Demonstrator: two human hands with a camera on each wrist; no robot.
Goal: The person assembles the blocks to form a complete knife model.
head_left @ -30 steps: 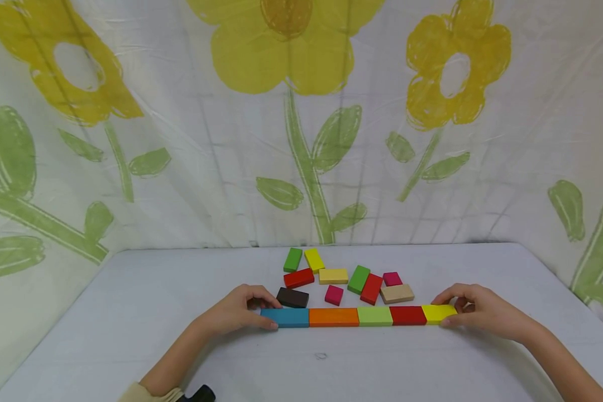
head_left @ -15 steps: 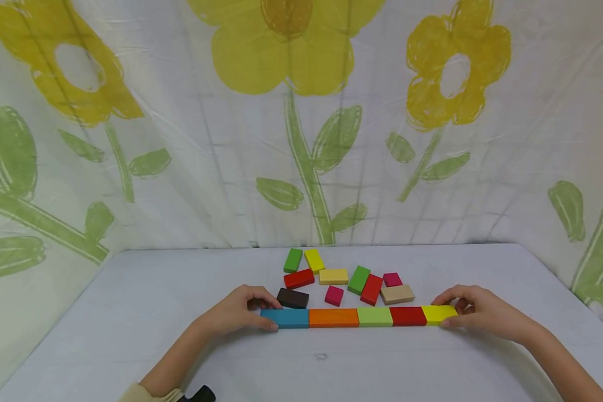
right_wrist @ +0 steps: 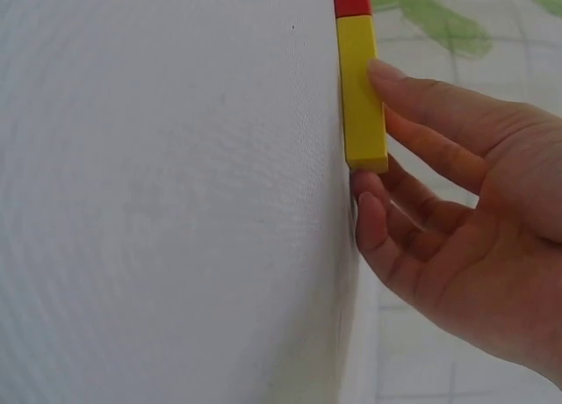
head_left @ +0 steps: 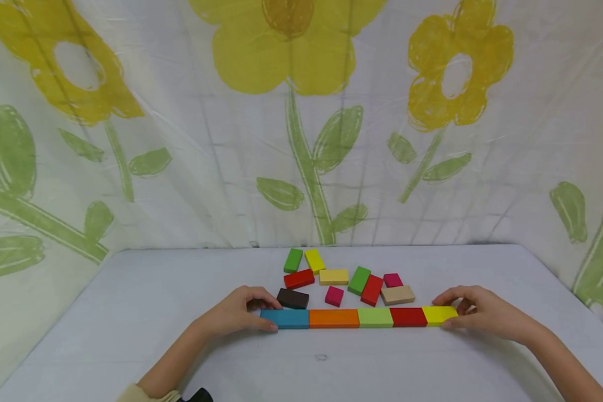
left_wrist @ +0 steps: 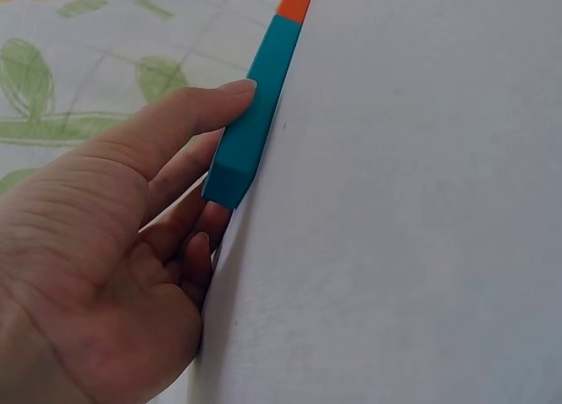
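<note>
A straight row of blocks lies end to end on the white table: a blue block (head_left: 286, 319), an orange block (head_left: 334, 318), a light green block (head_left: 375, 317), a red block (head_left: 408, 317) and a yellow block (head_left: 438, 315). At its left end my left hand (head_left: 243, 311) pinches the blue block between thumb and fingers. My right hand (head_left: 479, 312) pinches the yellow block at the right end. Each wrist view shows the thumb on the block's near side, with the other fingers partly hidden behind it.
Behind the row lie several loose blocks, among them a dark brown block (head_left: 292, 298), a pink block (head_left: 334, 296), a tan block (head_left: 397, 294) and a green block (head_left: 359, 280). A flower-printed curtain (head_left: 206, 212) hangs at the table's back edge.
</note>
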